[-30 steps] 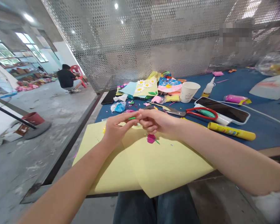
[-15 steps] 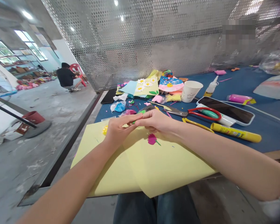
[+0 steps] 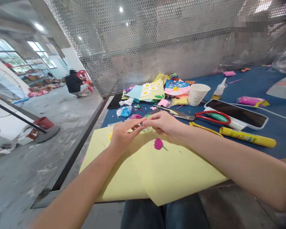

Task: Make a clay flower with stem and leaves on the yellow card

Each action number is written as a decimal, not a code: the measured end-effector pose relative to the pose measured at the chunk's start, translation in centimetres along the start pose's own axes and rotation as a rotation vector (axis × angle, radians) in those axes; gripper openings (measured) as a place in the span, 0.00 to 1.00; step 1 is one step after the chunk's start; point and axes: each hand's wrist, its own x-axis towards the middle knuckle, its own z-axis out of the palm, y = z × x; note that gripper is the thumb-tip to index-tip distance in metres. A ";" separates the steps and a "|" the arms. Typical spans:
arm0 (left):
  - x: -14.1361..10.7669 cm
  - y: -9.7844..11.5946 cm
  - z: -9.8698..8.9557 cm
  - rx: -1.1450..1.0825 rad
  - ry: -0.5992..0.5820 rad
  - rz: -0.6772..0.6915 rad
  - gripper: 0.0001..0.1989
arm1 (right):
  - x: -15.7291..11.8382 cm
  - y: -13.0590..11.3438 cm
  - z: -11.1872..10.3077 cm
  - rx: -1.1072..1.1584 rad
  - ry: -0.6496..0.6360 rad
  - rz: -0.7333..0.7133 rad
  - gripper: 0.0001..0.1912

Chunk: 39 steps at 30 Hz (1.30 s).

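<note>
My left hand [image 3: 124,133] and my right hand [image 3: 162,122] meet fingertip to fingertip over the far part of a yellow paper sheet [image 3: 181,170]. Both are closed in a pinch. Whatever sits between the fingertips is too small and covered to name; bits of green show right behind them. On the sheet, just below my right hand, lies a magenta tulip shape [image 3: 158,144] with a thin green stem. Something bright yellow [image 3: 110,135] peeks out beside my left hand.
Red-handled scissors [image 3: 212,115], a yellow-handled tool [image 3: 207,128], a yellow glue stick [image 3: 248,137] and a phone [image 3: 238,113] lie at right. Beyond them stand a paper cup [image 3: 198,94] and a glue bottle [image 3: 219,89]. A daisy card [image 3: 152,90] and clay packets lie behind; a person [image 3: 73,84] crouches far left.
The whole view has shifted slightly, so things appear further right. My fingertips stay together, with my left fingers now a little more curled apart. The tulip shape stays on the sheet.
</note>
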 end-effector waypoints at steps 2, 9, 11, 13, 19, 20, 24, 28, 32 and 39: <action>0.0 0.0 -0.1 -0.003 -0.001 -0.013 0.10 | 0.1 0.0 -0.1 0.026 -0.038 0.036 0.14; 0.1 0.6 -0.2 -0.056 0.027 -0.226 0.13 | 0.2 -0.3 -0.7 0.367 -0.258 0.198 0.24; 0.1 0.6 -0.1 -0.083 0.013 -0.227 0.13 | 0.1 -0.4 -0.7 0.398 -0.283 0.246 0.26; 0.1 0.5 -0.1 -0.113 0.005 -0.226 0.11 | 0.0 -0.5 -0.7 0.395 -0.297 0.268 0.27; 0.1 0.2 -0.1 -0.178 -0.022 -0.243 0.13 | 0.1 -0.3 -0.9 0.379 -0.303 0.258 0.27; 0.1 0.2 -0.1 -0.190 -0.026 -0.235 0.16 | 0.1 -0.3 -0.9 0.377 -0.307 0.261 0.27; 0.2 0.3 0.1 -0.196 -0.008 -0.176 0.15 | 0.0 -0.3 -0.7 0.399 -0.350 0.256 0.28; 0.3 0.3 0.2 -0.201 -0.004 -0.140 0.08 | -0.4 -0.5 -0.2 0.364 -0.367 0.220 0.27; 0.2 0.4 0.3 -0.191 -0.005 -0.133 0.09 | -0.7 -0.5 0.1 0.220 -0.263 0.118 0.20; 0.1 0.8 0.4 -0.223 0.013 -0.231 0.09 | -0.4 -0.5 -0.1 0.252 -0.260 0.136 0.19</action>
